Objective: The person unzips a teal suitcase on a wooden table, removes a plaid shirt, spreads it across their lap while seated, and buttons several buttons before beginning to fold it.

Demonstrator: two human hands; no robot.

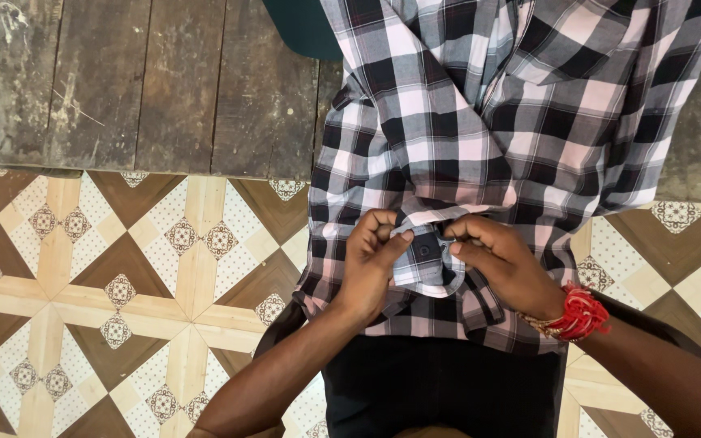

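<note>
- Plaid shirt (480,122): we record a checked garment in black, white, grey and pale pink, hanging down the upper right of the view, creased and bunched at its lower edge; a chest pocket shows near its top.
- Tiled floor (123,300): left of and below the shirt, brown and cream diamonds with small floral squares.
- Wooden planks (123,81): dark, worn, left of the shirt's upper part.
- Our right hand (505,264): at the shirt's lower edge, fingers pinched shut on the fabric; red thread band (582,312) at the wrist.
- Our left hand (371,259): just beside the right, thumb and fingers closed on the same fold.
</note>
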